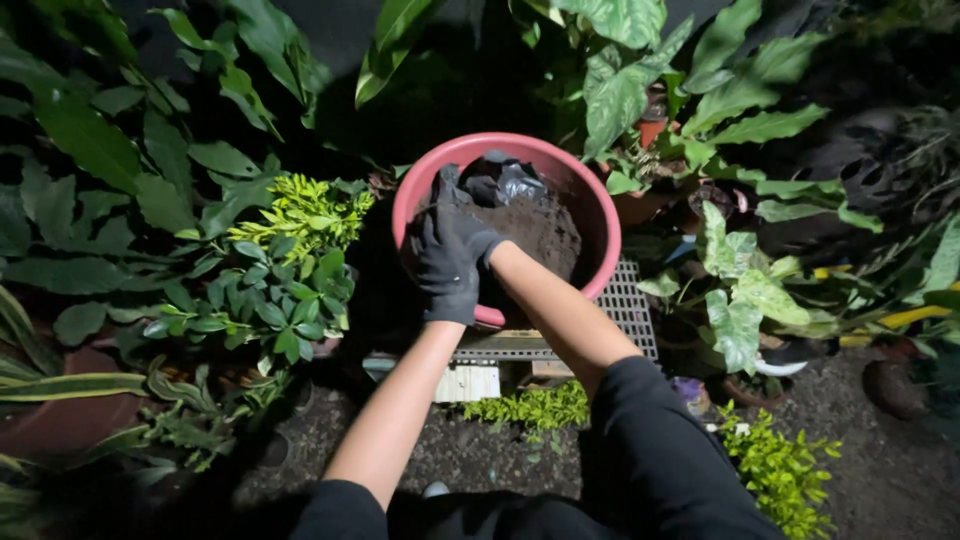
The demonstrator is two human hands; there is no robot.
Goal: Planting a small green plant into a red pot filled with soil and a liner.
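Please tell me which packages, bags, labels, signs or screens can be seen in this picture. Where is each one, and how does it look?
Black plastic bag: inside the pink basin, at the far side of the dark soil; crumpled, glossy, with grey highlights.
The left hand and the right hand, both in dark gloves, are at the basin's near left side, just in front of the bag.
No labels, signs or screens are visible.

Basin (600,215) on grate (628,310), soil (540,232) and plastic bag (505,180) inside; both hands over near rim; plants left, right, behind.
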